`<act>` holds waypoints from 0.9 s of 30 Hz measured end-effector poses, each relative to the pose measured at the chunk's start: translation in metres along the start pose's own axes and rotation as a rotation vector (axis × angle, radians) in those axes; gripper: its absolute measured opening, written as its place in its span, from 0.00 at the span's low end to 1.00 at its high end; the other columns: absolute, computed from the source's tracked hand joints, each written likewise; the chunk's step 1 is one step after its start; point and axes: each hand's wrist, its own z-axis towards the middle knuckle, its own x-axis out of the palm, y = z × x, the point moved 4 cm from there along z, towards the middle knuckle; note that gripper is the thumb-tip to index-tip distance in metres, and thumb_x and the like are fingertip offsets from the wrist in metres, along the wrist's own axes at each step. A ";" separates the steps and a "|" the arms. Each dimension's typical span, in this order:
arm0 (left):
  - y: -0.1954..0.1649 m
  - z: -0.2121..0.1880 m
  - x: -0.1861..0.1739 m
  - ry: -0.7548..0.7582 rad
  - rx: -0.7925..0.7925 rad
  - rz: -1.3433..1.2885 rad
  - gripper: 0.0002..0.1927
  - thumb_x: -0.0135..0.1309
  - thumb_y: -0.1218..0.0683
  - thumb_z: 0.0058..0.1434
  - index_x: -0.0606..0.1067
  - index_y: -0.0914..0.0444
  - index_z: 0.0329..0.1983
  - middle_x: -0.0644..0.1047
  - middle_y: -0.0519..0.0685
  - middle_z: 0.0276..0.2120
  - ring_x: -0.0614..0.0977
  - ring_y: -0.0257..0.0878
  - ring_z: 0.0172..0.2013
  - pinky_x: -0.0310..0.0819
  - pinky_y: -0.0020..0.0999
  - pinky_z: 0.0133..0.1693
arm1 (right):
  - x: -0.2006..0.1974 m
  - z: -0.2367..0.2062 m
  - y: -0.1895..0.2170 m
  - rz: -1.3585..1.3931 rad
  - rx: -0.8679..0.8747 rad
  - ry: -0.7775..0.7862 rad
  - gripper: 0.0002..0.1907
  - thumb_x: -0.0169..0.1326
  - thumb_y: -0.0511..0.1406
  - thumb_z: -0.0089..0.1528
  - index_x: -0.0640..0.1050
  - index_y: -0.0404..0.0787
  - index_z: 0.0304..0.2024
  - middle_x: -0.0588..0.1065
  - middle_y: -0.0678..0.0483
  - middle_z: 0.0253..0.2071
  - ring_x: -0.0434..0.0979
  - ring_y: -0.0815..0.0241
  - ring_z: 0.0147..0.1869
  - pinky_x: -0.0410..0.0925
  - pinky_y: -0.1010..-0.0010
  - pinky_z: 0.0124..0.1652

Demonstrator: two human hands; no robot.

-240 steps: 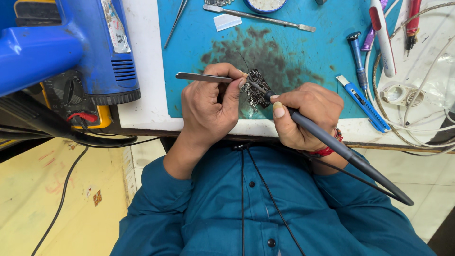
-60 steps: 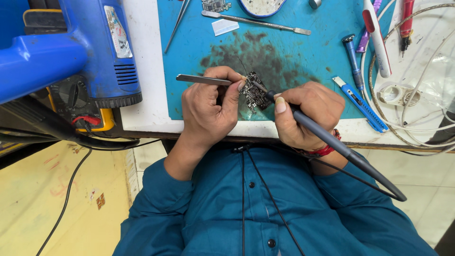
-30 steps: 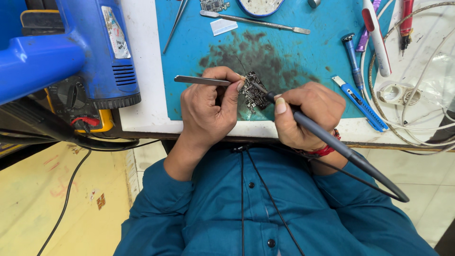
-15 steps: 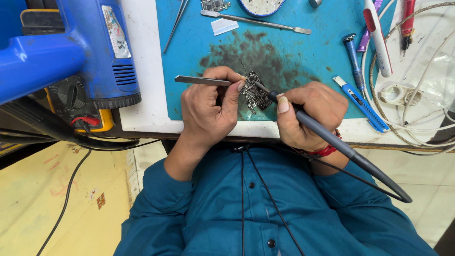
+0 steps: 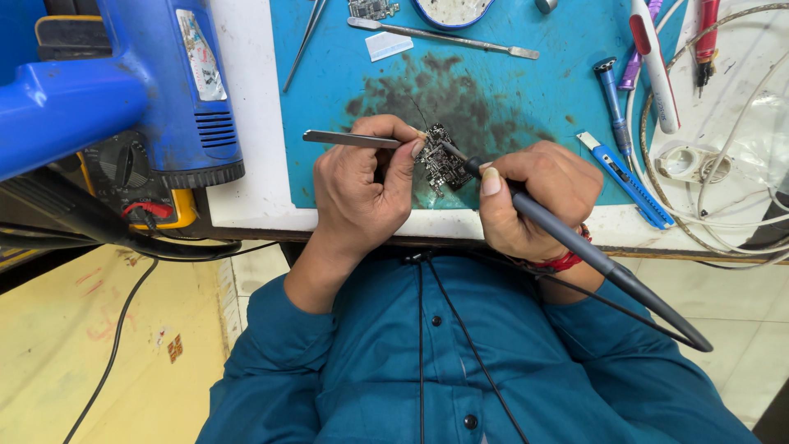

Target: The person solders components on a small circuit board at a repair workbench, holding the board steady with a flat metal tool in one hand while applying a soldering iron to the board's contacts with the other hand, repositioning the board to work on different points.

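My left hand (image 5: 357,193) is closed around slim metal tweezers (image 5: 349,139), their long axis running left to right, tips pinning the small dark circuit board (image 5: 440,162) on the stained teal mat (image 5: 329,99) near the surface's front edge. My right hand (image 5: 534,197) grips a black soldering iron (image 5: 575,242) that slants up-left, its tip touching the board's right side. The board lies between both hands, the left slightly nearer. Compared with half a second ago, almost nothing differs; the iron's tail has dipped slightly.
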 end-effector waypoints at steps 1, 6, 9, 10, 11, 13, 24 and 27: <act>0.000 0.000 0.000 -0.001 0.001 0.002 0.04 0.59 0.62 0.71 0.75 0.66 0.44 0.81 0.48 0.34 0.82 0.32 0.28 0.73 0.26 0.30 | 0.000 0.000 0.000 -0.001 0.003 0.000 0.04 0.58 0.28 0.66 0.76 0.36 0.35 0.76 0.50 0.29 0.74 0.54 0.26 0.64 0.67 0.29; -0.002 0.000 0.001 0.004 0.007 0.005 0.03 0.59 0.62 0.70 0.75 0.66 0.43 0.81 0.48 0.33 0.81 0.31 0.27 0.73 0.25 0.28 | -0.002 0.000 0.001 0.002 -0.008 -0.003 0.05 0.59 0.28 0.66 0.76 0.36 0.35 0.75 0.50 0.28 0.74 0.53 0.29 0.64 0.67 0.29; -0.003 -0.001 0.000 -0.001 0.011 0.006 0.04 0.59 0.61 0.71 0.75 0.66 0.44 0.81 0.48 0.33 0.81 0.31 0.27 0.73 0.25 0.29 | -0.002 0.000 0.002 0.001 0.008 -0.004 0.05 0.58 0.28 0.65 0.76 0.36 0.35 0.75 0.50 0.28 0.73 0.54 0.25 0.64 0.67 0.29; -0.003 -0.001 0.000 0.001 0.007 0.008 0.04 0.59 0.61 0.71 0.75 0.66 0.44 0.81 0.48 0.33 0.81 0.31 0.27 0.73 0.25 0.29 | -0.003 0.000 0.003 0.001 0.002 -0.003 0.05 0.58 0.28 0.65 0.76 0.36 0.35 0.75 0.50 0.28 0.73 0.54 0.26 0.64 0.66 0.29; -0.003 -0.001 -0.001 0.004 0.003 0.008 0.04 0.59 0.61 0.70 0.75 0.66 0.44 0.81 0.47 0.33 0.81 0.31 0.27 0.73 0.25 0.29 | -0.002 0.000 0.004 0.000 -0.003 -0.003 0.04 0.58 0.28 0.65 0.76 0.36 0.35 0.76 0.50 0.28 0.73 0.53 0.27 0.64 0.66 0.29; -0.004 -0.001 -0.001 0.005 0.001 0.006 0.04 0.59 0.61 0.70 0.75 0.66 0.43 0.81 0.47 0.32 0.81 0.31 0.27 0.73 0.25 0.29 | -0.004 0.000 0.005 -0.002 -0.007 0.000 0.04 0.58 0.28 0.65 0.76 0.36 0.35 0.76 0.50 0.29 0.73 0.53 0.28 0.64 0.66 0.29; -0.010 -0.001 -0.002 -0.012 0.020 0.007 0.03 0.59 0.62 0.71 0.75 0.66 0.44 0.81 0.49 0.35 0.82 0.32 0.28 0.74 0.26 0.30 | -0.005 0.001 0.007 -0.004 0.000 -0.001 0.04 0.58 0.28 0.65 0.77 0.36 0.35 0.76 0.50 0.28 0.73 0.53 0.28 0.64 0.67 0.29; -0.009 -0.001 -0.001 -0.004 -0.008 0.012 0.04 0.59 0.62 0.70 0.76 0.66 0.43 0.81 0.48 0.33 0.81 0.31 0.27 0.73 0.26 0.29 | -0.006 0.001 0.007 -0.013 -0.005 -0.004 0.04 0.58 0.28 0.65 0.77 0.36 0.35 0.75 0.50 0.28 0.73 0.54 0.26 0.64 0.66 0.29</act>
